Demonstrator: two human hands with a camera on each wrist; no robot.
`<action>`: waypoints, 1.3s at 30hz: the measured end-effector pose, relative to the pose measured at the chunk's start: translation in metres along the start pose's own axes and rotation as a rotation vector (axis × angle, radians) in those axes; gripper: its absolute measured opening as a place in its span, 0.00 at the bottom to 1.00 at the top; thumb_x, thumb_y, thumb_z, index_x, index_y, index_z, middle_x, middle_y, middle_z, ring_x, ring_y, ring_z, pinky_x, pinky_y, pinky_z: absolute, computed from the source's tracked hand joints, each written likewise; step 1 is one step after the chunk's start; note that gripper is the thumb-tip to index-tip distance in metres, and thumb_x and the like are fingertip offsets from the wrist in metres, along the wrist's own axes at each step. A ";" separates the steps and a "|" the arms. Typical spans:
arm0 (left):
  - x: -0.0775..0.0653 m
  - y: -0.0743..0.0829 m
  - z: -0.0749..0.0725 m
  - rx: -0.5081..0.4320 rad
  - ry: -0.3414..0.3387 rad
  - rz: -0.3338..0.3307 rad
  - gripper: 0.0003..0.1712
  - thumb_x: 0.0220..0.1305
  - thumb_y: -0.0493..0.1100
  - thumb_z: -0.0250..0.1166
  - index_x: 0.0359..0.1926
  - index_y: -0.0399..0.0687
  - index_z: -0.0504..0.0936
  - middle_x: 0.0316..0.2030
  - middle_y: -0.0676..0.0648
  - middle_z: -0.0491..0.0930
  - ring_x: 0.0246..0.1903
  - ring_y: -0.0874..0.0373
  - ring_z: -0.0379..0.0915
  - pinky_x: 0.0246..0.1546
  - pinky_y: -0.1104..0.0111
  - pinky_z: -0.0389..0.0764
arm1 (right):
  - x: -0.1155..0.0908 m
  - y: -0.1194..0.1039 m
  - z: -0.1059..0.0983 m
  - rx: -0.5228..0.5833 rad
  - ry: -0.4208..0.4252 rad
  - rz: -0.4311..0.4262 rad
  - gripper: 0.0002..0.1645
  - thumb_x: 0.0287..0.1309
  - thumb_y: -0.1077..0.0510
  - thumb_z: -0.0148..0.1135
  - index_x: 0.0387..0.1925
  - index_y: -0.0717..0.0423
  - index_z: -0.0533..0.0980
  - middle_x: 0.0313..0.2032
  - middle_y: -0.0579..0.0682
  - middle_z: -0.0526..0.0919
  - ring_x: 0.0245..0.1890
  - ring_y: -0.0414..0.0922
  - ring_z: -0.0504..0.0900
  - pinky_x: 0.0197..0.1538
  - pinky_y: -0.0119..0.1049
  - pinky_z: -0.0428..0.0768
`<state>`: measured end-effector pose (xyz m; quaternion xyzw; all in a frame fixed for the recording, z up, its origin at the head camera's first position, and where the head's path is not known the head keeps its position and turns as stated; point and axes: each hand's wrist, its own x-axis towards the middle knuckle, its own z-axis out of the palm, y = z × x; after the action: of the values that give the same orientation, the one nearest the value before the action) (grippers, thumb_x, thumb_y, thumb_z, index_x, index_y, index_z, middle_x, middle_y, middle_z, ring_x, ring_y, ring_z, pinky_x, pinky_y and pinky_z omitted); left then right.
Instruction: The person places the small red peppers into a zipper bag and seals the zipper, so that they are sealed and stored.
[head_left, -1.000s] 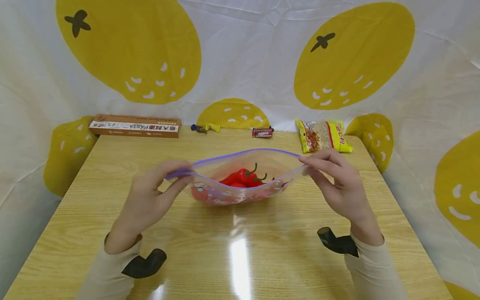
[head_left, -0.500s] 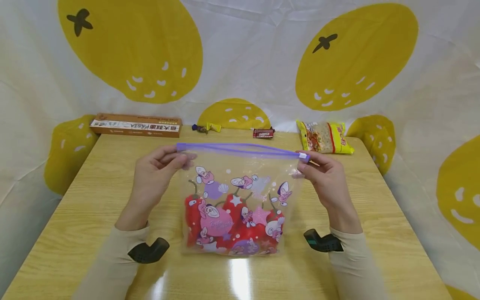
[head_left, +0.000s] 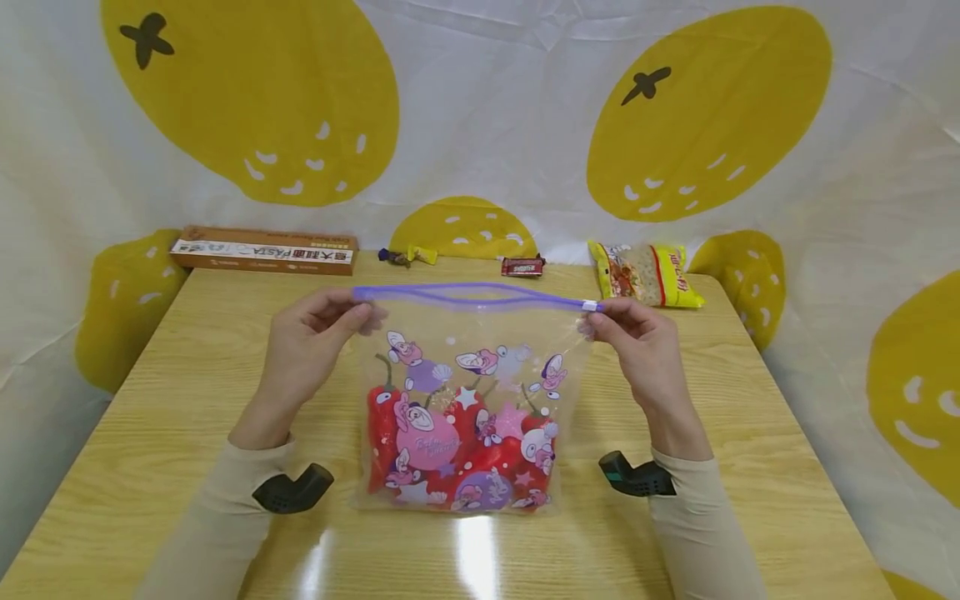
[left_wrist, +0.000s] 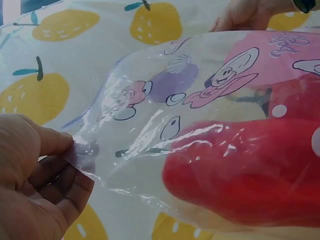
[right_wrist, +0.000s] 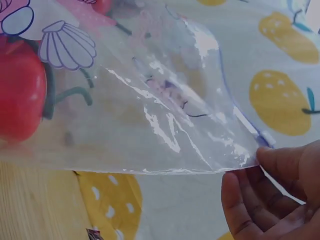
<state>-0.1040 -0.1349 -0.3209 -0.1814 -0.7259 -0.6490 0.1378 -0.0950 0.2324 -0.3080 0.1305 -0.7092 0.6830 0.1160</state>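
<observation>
A clear zipper bag (head_left: pixel 480 333) with purple trim and pink cartoon prints hangs upright between the hands in the head view. Several red peppers (head_left: pixel 384 417) with green stems lie in its lower part, partly hidden by the prints. My left hand (head_left: pixel 311 350) pinches the bag's upper left corner between thumb and fingers. At the upper right corner, beside the white slider (head_left: pixel 590 306), my right hand (head_left: pixel 648 354) pinches the other end. Between them the purple zipper edges part slightly in the middle. In the left wrist view a red pepper (left_wrist: pixel 235 170) shows through the plastic.
Along the table's back edge lie a brown pasta box (head_left: pixel 262 252), small wrapped candies (head_left: pixel 408 256), a dark red packet (head_left: pixel 522 266) and a yellow food bag (head_left: pixel 647 275). Behind them hangs a white cloth (head_left: pixel 495 108) with yellow fruit prints. The wooden table (head_left: pixel 187 400) spreads underneath.
The bag has swung from an opened, tilted mouth to hanging upright with its printed front facing me. Its zipper edges have come closer together. Both hands keep their pinch; the right has shifted slightly left.
</observation>
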 end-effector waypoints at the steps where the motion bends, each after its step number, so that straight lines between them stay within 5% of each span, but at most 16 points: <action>1: 0.000 0.000 -0.002 0.006 -0.001 0.009 0.08 0.59 0.33 0.61 0.40 0.33 0.78 0.33 0.50 0.84 0.31 0.60 0.80 0.34 0.73 0.79 | 0.000 0.000 -0.001 0.006 0.001 -0.020 0.06 0.56 0.70 0.57 0.36 0.67 0.76 0.30 0.51 0.82 0.28 0.42 0.81 0.36 0.31 0.80; 8: 0.002 0.003 -0.013 0.031 -0.055 0.048 0.08 0.58 0.29 0.60 0.40 0.32 0.79 0.34 0.50 0.84 0.31 0.60 0.80 0.33 0.74 0.79 | -0.002 -0.002 -0.002 0.084 -0.002 -0.120 0.05 0.56 0.74 0.53 0.36 0.70 0.74 0.30 0.56 0.82 0.28 0.44 0.83 0.35 0.34 0.81; 15: 0.005 0.013 -0.019 0.129 -0.136 0.102 0.06 0.58 0.30 0.60 0.38 0.36 0.79 0.31 0.45 0.83 0.31 0.60 0.79 0.34 0.75 0.78 | -0.007 -0.013 -0.001 -0.022 0.002 -0.099 0.08 0.55 0.70 0.57 0.38 0.72 0.75 0.29 0.54 0.83 0.27 0.45 0.82 0.35 0.34 0.80; 18: 0.008 0.017 -0.018 0.261 -0.121 0.166 0.06 0.56 0.31 0.63 0.37 0.39 0.81 0.30 0.46 0.82 0.31 0.61 0.78 0.36 0.77 0.76 | -0.010 -0.018 -0.001 -0.057 0.001 -0.099 0.09 0.55 0.69 0.58 0.38 0.72 0.75 0.29 0.55 0.83 0.26 0.45 0.82 0.34 0.34 0.80; 21: 0.017 0.026 -0.011 0.491 -0.127 0.339 0.12 0.55 0.36 0.66 0.42 0.40 0.81 0.34 0.46 0.82 0.37 0.58 0.76 0.43 0.71 0.73 | -0.011 -0.021 0.000 -0.081 -0.010 -0.104 0.08 0.55 0.69 0.58 0.37 0.72 0.75 0.29 0.55 0.83 0.26 0.46 0.82 0.34 0.34 0.80; 26: 0.040 0.061 0.037 0.761 -0.261 0.658 0.19 0.55 0.45 0.65 0.45 0.38 0.80 0.40 0.43 0.81 0.43 0.49 0.75 0.49 0.58 0.71 | -0.013 -0.025 0.000 -0.099 -0.029 -0.105 0.08 0.55 0.69 0.58 0.37 0.72 0.75 0.29 0.56 0.82 0.27 0.46 0.82 0.34 0.32 0.80; 33: 0.065 0.100 0.124 1.025 -0.626 0.624 0.19 0.62 0.56 0.56 0.44 0.47 0.79 0.35 0.51 0.79 0.35 0.56 0.74 0.36 0.66 0.73 | -0.015 -0.027 0.001 -0.106 -0.033 -0.087 0.08 0.56 0.68 0.58 0.36 0.72 0.74 0.29 0.55 0.82 0.27 0.46 0.82 0.34 0.33 0.80; 39: 0.072 0.103 0.157 1.009 -0.771 0.559 0.16 0.64 0.56 0.54 0.39 0.52 0.80 0.30 0.54 0.76 0.25 0.62 0.70 0.25 0.71 0.71 | -0.015 -0.030 0.002 -0.105 -0.054 -0.092 0.07 0.55 0.69 0.58 0.36 0.71 0.75 0.28 0.55 0.83 0.27 0.47 0.83 0.34 0.35 0.81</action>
<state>-0.1179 0.0366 -0.2164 -0.4930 -0.8621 -0.0617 0.0995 -0.0701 0.2302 -0.2850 0.1752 -0.7404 0.6348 0.1347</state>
